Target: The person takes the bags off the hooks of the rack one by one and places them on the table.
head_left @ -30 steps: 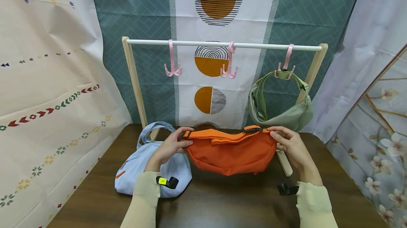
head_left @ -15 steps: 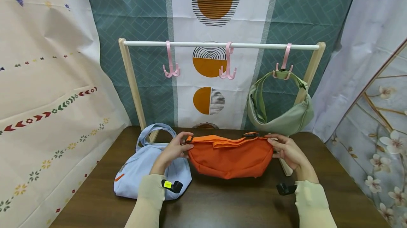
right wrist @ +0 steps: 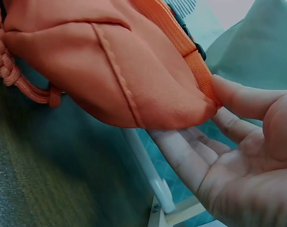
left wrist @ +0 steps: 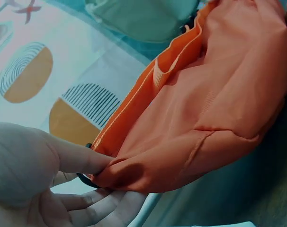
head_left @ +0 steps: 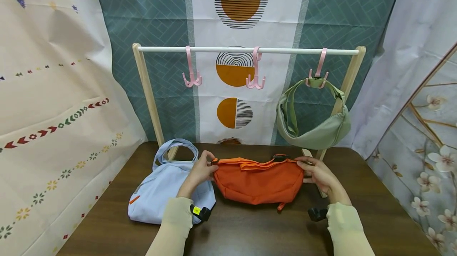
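Observation:
An orange sling bag [head_left: 257,184] with an orange strap and black buckle along its top is held between both hands, just over the table. My left hand [head_left: 201,170] pinches its left top corner, thumb in front and fingers behind, as the left wrist view shows on the bag [left wrist: 228,94]. At the opposite corner my right hand [head_left: 319,174] pinches the strap end between thumb and fingers. A braided orange cord [right wrist: 4,59] dangles from the bag's underside in the right wrist view. Parts of the fingers are hidden behind the fabric.
A light blue handbag [head_left: 153,192] lies on the brown table [head_left: 257,236] at left. Behind stands a rack with a white bar [head_left: 225,50]. Pink hooks [head_left: 192,77] hang from it; a green bag [head_left: 317,133] hangs from the right one. Patterned cloths surround the table.
Both hands have lowered the orange bag toward the table and brought its ends slightly closer together. The cord below it has come into view. The blue and green bags stay in place.

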Action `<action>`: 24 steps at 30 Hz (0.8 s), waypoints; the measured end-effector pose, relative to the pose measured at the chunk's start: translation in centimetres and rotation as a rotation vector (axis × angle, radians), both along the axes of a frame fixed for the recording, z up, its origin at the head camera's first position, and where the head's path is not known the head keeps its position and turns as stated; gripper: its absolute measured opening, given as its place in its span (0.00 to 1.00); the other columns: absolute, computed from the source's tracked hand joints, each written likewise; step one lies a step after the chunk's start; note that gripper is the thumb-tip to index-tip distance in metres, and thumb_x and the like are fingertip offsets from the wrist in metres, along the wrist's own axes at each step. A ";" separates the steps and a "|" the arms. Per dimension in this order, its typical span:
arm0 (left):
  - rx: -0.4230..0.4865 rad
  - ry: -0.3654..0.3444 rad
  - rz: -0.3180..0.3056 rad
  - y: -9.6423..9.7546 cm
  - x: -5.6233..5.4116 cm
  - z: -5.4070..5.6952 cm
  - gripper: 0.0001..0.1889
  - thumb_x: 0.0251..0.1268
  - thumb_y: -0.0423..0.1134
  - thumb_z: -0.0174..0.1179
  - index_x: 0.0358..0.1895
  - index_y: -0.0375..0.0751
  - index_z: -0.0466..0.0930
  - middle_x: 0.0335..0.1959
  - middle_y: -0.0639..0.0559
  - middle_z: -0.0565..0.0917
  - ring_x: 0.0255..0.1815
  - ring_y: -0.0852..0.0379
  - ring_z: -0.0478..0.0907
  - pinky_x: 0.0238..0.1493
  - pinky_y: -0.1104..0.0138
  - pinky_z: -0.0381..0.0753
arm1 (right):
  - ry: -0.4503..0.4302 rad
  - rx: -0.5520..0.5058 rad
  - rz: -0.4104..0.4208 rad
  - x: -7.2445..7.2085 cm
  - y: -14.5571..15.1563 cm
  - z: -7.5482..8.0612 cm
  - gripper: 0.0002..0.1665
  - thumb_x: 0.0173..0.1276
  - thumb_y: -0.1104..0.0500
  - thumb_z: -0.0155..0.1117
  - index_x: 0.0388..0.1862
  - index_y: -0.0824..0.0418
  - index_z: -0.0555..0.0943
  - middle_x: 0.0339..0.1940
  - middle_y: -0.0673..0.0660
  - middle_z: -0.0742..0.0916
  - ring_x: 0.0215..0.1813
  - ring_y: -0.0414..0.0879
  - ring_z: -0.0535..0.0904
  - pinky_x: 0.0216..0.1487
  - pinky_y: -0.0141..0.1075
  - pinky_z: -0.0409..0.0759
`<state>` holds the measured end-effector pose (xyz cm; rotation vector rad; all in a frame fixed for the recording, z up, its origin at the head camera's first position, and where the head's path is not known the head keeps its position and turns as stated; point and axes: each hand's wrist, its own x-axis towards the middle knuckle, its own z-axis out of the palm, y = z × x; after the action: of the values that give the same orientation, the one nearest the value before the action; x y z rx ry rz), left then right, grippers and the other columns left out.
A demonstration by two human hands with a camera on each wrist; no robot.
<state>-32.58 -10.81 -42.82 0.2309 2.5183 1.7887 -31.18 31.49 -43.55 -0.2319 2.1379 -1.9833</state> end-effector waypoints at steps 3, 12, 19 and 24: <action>-0.074 0.042 0.013 0.2 0.1 -0.2 0.14 0.69 0.22 0.60 0.50 0.36 0.68 0.32 0.39 0.82 0.25 0.49 0.84 0.32 0.51 0.89 | -0.004 0.014 -0.027 -0.1 -0.2 -0.2 0.22 0.84 0.56 0.55 0.68 0.66 0.74 0.47 0.48 0.85 0.43 0.43 0.86 0.43 0.40 0.87; -0.339 0.169 0.072 0.8 0.3 -0.7 0.12 0.70 0.27 0.62 0.50 0.40 0.72 0.23 0.49 0.80 0.19 0.56 0.79 0.26 0.66 0.81 | -0.006 0.115 -0.102 -0.4 -0.9 -0.7 0.30 0.83 0.54 0.57 0.72 0.74 0.68 0.46 0.51 0.84 0.42 0.43 0.85 0.43 0.40 0.86; -0.404 0.194 0.117 1.1 0.3 -0.8 0.12 0.71 0.30 0.61 0.52 0.43 0.72 0.20 0.52 0.73 0.20 0.55 0.68 0.25 0.64 0.66 | -0.020 0.178 -0.096 -0.3 -1.3 -0.7 0.28 0.84 0.56 0.55 0.71 0.75 0.69 0.48 0.55 0.84 0.42 0.44 0.84 0.43 0.40 0.86; -0.402 0.155 0.124 1.2 0.3 -1.0 0.15 0.74 0.31 0.58 0.59 0.43 0.70 0.23 0.51 0.75 0.20 0.55 0.69 0.24 0.64 0.66 | -0.033 0.208 -0.073 -0.1 -1.4 -0.7 0.27 0.84 0.57 0.53 0.70 0.76 0.69 0.51 0.61 0.85 0.42 0.46 0.85 0.43 0.43 0.87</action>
<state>-32.29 -9.60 -43.79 0.2055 2.9890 1.2967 -31.26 30.08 -44.24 -0.0870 2.3403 -1.7694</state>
